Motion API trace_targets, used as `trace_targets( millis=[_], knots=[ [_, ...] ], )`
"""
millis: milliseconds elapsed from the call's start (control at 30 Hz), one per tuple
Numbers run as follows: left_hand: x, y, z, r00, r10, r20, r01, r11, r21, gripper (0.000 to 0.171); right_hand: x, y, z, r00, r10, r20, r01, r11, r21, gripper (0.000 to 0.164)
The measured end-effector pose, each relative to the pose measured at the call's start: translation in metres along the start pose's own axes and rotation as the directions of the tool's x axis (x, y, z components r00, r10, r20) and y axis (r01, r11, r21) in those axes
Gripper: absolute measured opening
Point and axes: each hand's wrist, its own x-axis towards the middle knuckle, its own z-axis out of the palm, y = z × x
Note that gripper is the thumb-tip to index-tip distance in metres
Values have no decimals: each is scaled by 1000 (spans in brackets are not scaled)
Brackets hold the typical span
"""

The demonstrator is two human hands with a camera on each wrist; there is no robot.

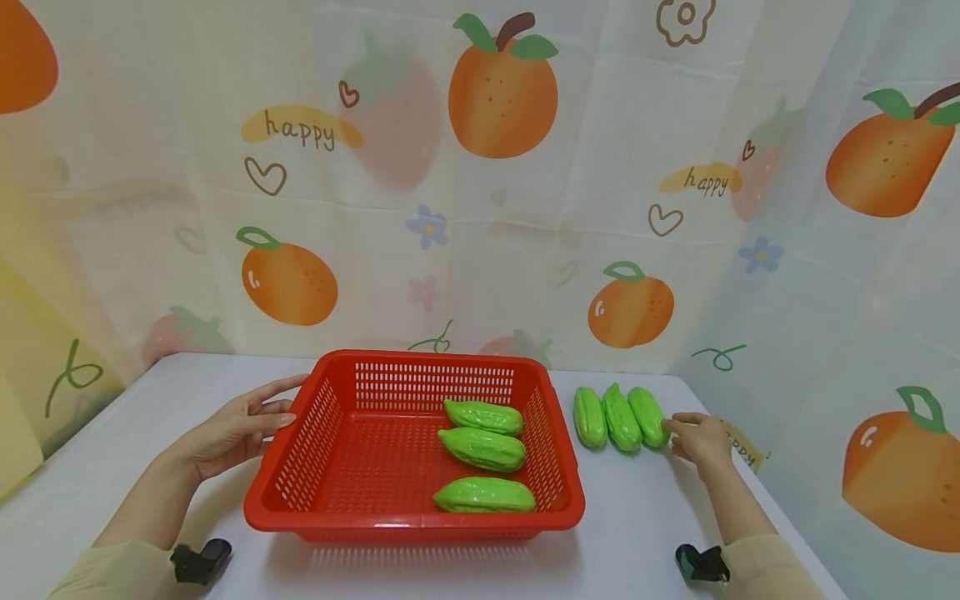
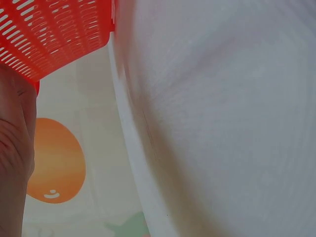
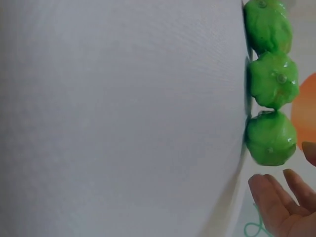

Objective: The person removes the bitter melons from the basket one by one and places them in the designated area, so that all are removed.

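A red basket (image 1: 414, 522) stands on the table, with three green bitter gourds inside along its right part, the nearest of them a bitter gourd (image 1: 486, 495) at the front. My left hand (image 1: 238, 427) touches the basket's left rim with fingers and thumb fairly straight; some fingertips are hidden by the basket. Three more gourds lie side by side to the right of the basket: a left gourd (image 1: 590, 417), a middle gourd (image 1: 622, 419) and a right gourd (image 1: 648, 417). Beside the right gourd is my right hand (image 1: 701, 437), its fingers parted and a small gap away in the right wrist view.
A white cloth covers the table (image 1: 630, 533). Behind it hangs a curtain (image 1: 480, 250) printed with oranges and strawberries, which also runs along the right side. The basket takes up the table's middle.
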Motion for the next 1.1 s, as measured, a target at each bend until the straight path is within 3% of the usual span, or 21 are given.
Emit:
trace_targets(
  millis=[333, 567, 733, 1100],
  knots=[
    [-1, 1, 0, 1000, -4, -5, 4, 1000, 12, 52, 2, -9, 0, 998, -9, -57, 9, 1000, -2, 56],
    [-1, 1, 1, 1000, -9, -8, 9, 1000, 13, 52, -3, -29, 0, 993, -55, -109, 58, 998, 23, 53],
    [0, 1, 0, 1000, -3, 1, 3, 1000, 7, 52, -9, -45, -1, 992, -77, -102, 81, 996, 46, 53],
    [-1, 1, 0, 1000, 3, 9, -3, 1000, 3, 51, -26, -87, 10, 977, -206, -47, 210, 971, 118, 52]
  ],
)
